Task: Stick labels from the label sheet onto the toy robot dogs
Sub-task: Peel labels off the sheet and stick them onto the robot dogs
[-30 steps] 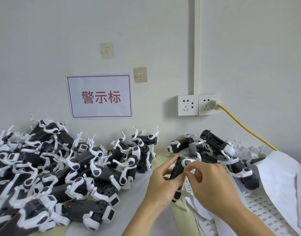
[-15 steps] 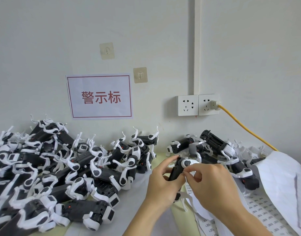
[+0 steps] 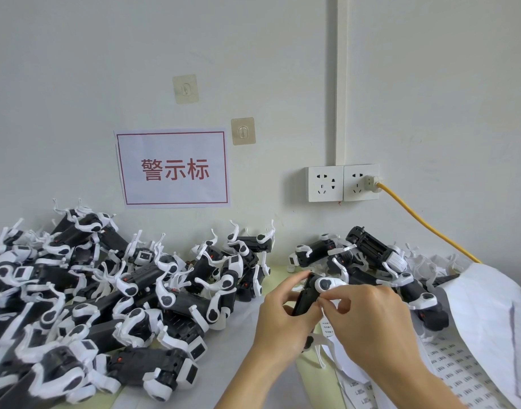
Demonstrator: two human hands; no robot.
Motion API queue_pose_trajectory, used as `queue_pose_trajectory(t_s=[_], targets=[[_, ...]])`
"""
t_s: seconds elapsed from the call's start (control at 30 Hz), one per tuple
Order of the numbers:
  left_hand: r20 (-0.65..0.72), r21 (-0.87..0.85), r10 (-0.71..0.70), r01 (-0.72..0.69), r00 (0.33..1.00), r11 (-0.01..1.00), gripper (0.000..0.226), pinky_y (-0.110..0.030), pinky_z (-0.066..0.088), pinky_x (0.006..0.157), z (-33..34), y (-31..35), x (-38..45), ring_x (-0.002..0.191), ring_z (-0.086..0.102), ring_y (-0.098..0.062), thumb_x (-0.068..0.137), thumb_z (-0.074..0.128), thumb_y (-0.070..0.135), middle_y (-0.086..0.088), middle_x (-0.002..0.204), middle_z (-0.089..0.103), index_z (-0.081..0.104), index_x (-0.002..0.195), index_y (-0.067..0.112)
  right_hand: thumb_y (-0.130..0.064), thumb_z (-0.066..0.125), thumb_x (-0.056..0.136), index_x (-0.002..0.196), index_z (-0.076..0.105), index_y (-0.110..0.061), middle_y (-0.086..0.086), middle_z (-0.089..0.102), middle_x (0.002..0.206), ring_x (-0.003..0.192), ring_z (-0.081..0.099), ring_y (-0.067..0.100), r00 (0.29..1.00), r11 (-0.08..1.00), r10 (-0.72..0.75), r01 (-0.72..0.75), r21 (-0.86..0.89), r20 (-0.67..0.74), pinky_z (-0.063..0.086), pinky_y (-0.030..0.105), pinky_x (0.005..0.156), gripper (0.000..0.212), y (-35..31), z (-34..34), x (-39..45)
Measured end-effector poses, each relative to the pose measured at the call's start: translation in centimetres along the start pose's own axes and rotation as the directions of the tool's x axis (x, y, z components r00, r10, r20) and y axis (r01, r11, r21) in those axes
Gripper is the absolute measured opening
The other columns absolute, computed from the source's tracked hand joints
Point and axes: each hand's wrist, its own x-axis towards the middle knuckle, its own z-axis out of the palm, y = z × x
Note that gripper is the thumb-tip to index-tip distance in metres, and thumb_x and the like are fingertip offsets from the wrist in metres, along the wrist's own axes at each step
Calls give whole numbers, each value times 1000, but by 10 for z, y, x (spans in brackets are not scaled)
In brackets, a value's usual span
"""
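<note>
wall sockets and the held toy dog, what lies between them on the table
In the head view, a small cluster of toy dogs lies against the wall, below the wall sockets and just behind the held toy dog, which the left hand grips.

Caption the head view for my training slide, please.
Left hand holds a toy dog while the right hand pinches at it, between two piles of toy dogs.

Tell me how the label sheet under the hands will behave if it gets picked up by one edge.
The label sheet looks thin and already curls at its near end, so it would probably flop and sag. It likely weighs very little and may slide. The right hand hovers over part of it, beside the toy dog.
</note>
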Motion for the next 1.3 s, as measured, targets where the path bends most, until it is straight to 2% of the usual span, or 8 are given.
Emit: queue_pose_trajectory(t_s=[0.17,0.57,0.8,0.93,1.03,1.1,1.17,1.3], targets=[[-8,-2,11,-11,1000,1000,46,-26,49,49,0,-1,0,58,63,-15,84,76,18,0,92,70,67,107,57,-35,79,80,77,78,-42,-19,43,41,53,51,9,1000,1000,10,-10,-11,-11,29,19,45,8,0,1,0],[7,-4,14,-14,1000,1000,47,-23,49,48,-1,0,-1,60,64,-12,86,73,14,-4,95,68,66,111,53,-45,78,78,73,74,-40,-17,54,51,59,54,4,997,997,70,-71,-19,-21,32,20,49,8,-2,-2,3],[-22,-16,-13,13,1000,1000,47,-19,47,46,-3,-2,1,55,65,-8,88,73,15,-6,100,68,64,124,43,-41,71,85,78,73,-36,-13,48,47,53,48,6,998,999,-43,44,-21,35,34,22,49,8,-3,-7,1],[-72,-31,-34,32,997,999,48,-18,48,49,-5,-2,2,58,65,-8,86,70,14,-5,99,70,65,122,44,-36,63,88,58,54,-27,-6,41,45,50,43,16,983,984,-159,165,-72,88,35,26,48,32,-6,-8,-2],[-85,-47,-43,39,995,998,49,-20,50,50,-6,-2,2,61,68,-13,85,68,11,-6,99,71,66,122,43,-36,55,89,52,40,-37,-6,37,45,47,37,14,971,972,-219,225,-62,93,25,22,44,39,-7,-9,-2],[-78,-52,-46,42,996,998,49,-21,50,51,-5,-2,2,61,66,-16,85,68,9,-7,98,71,66,121,42,-38,51,91,61,53,-43,-5,38,46,48,36,13,961,967,-240,249,-48,138,21,19,45,30,-6,-9,-3],[-72,-52,-47,44,996,998,49,-23,49,50,-5,-1,2,59,64,-16,86,68,7,-5,94,72,67,122,41,-39,50,94,83,67,-38,-4,39,47,49,36,14,955,963,-246,260,-65,167,22,21,45,21,-5,-8,-4],[-62,-44,-41,39,997,998,49,-21,50,49,-5,0,2,58,64,-13,86,68,7,-1,89,72,67,123,40,-40,50,95,90,69,-32,-3,38,46,48,35,14,959,962,-246,259,-83,141,23,20,45,21,-5,-7,-4]])
